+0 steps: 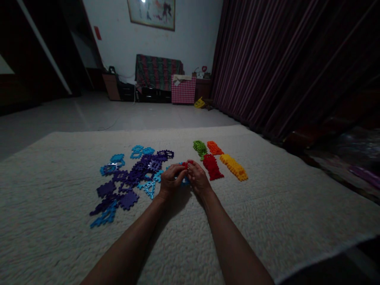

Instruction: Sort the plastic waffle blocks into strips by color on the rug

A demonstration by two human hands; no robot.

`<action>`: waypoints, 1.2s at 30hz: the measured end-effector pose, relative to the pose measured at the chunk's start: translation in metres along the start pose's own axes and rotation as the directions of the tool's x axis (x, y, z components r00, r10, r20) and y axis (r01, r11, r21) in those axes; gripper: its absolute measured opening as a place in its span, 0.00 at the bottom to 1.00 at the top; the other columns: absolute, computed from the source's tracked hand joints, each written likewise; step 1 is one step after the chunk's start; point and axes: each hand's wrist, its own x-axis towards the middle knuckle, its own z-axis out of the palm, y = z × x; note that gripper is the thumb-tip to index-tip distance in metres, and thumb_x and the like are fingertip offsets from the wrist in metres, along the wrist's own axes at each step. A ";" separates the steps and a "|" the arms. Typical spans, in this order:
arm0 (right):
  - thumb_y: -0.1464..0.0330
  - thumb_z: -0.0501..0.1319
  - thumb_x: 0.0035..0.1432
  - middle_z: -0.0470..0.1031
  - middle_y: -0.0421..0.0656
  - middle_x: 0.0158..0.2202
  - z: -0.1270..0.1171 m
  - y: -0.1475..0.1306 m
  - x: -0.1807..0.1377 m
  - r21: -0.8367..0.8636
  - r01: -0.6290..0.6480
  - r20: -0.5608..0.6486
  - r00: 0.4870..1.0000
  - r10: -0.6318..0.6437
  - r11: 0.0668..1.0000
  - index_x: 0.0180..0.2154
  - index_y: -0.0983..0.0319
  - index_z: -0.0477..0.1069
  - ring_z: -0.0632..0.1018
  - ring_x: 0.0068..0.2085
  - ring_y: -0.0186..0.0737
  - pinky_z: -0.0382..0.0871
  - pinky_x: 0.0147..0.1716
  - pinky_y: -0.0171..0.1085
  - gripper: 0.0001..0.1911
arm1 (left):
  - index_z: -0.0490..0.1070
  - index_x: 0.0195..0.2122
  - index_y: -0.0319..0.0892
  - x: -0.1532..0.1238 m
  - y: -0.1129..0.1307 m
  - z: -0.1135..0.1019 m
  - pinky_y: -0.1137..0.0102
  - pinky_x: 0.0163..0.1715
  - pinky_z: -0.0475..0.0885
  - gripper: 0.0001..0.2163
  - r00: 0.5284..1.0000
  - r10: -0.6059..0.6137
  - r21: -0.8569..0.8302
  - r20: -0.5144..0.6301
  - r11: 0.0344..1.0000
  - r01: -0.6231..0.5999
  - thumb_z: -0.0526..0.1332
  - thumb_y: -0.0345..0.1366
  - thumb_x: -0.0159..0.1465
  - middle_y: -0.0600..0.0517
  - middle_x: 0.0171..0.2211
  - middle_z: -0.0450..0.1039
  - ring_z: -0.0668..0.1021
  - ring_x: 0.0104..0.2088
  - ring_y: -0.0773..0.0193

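Head view: left hand (170, 180) and right hand (198, 177) meet over the rug (267, 206), fingers of both closed on a small red piece (185, 164) between them. Loose purple and blue pieces (133, 174) lie just left; sorted coloured rows (221, 162) lie just right

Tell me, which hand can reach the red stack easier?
Probably the right hand: it sits just beside the red stack. The left hand is farther, nearer the purple pile. Both hands pinch a small red piece.
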 end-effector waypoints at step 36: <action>0.64 0.63 0.52 0.71 0.52 0.44 -0.075 -0.043 -0.007 -0.942 -0.287 -0.336 0.828 -0.449 0.177 0.42 0.62 0.76 0.75 0.40 0.48 0.68 0.40 0.42 0.15 | 0.77 0.33 0.43 -0.001 -0.013 0.002 0.69 0.41 0.76 0.10 0.994 -0.063 0.026 -0.086 0.997 0.066 0.56 0.29 0.57 0.49 0.36 0.81 0.81 0.38 0.62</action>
